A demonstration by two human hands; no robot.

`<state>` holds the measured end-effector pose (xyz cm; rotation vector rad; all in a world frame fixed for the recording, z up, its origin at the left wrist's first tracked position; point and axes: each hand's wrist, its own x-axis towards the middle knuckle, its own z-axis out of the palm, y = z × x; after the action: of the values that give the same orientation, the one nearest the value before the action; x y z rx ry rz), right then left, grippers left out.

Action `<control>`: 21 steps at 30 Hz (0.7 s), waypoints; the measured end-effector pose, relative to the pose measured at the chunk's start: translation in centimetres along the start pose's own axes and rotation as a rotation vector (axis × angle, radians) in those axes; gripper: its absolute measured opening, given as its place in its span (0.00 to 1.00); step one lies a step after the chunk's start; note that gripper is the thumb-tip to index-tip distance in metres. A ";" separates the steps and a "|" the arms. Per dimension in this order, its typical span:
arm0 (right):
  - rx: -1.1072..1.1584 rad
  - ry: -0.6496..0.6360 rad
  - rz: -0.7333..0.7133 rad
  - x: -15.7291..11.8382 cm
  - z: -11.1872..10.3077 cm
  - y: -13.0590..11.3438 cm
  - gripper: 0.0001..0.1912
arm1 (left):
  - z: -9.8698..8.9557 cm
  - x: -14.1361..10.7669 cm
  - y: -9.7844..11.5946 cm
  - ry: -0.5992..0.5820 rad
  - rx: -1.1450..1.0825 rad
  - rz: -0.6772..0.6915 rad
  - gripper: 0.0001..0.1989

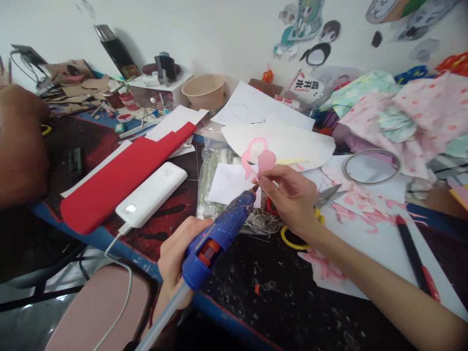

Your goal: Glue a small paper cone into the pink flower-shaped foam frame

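My left hand (179, 253) is wrapped round a blue hot glue gun (226, 229), with a clear glue stick (164, 317) sticking out of its back. The gun's nozzle points up and away, to the fingertips of my right hand (288, 195). Those fingers pinch the lower end of a pink paper cutout (266, 161) with rounded lobes. Whether the nozzle touches the cutout I cannot tell. Under my right wrist lie scissors with yellow handles (288, 239), their blades partly open. A small white paper (230, 183) lies behind the nozzle on a clear plastic bag (208, 195).
Left of the gun are a white power bank (153, 195) with a cable and red corrugated card (124, 180). Pink scraps, a black-and-red pen (413, 253) and a tape ring (371, 165) lie right. Another person's arm (22, 146) rests at the far left.
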<state>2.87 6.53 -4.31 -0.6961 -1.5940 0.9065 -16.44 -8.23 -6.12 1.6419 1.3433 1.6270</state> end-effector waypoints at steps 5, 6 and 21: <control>-0.016 -0.008 -0.005 0.0 0.0 0.0 0.02 | 0.1 0.0 0.2 0.006 0.000 -0.062 0.15; -0.018 -0.011 -0.006 -0.1 0.0 0.0 0.02 | 0.1 0.1 0.4 0.011 0.012 -0.086 0.14; 0.009 -0.012 -0.019 -0.1 0.1 0.1 0.03 | 0.4 0.1 0.8 0.056 0.110 -0.122 0.15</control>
<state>2.80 6.49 -4.46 -0.6694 -1.6033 0.9056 -15.86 -8.39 -5.43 1.5526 1.5543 1.5642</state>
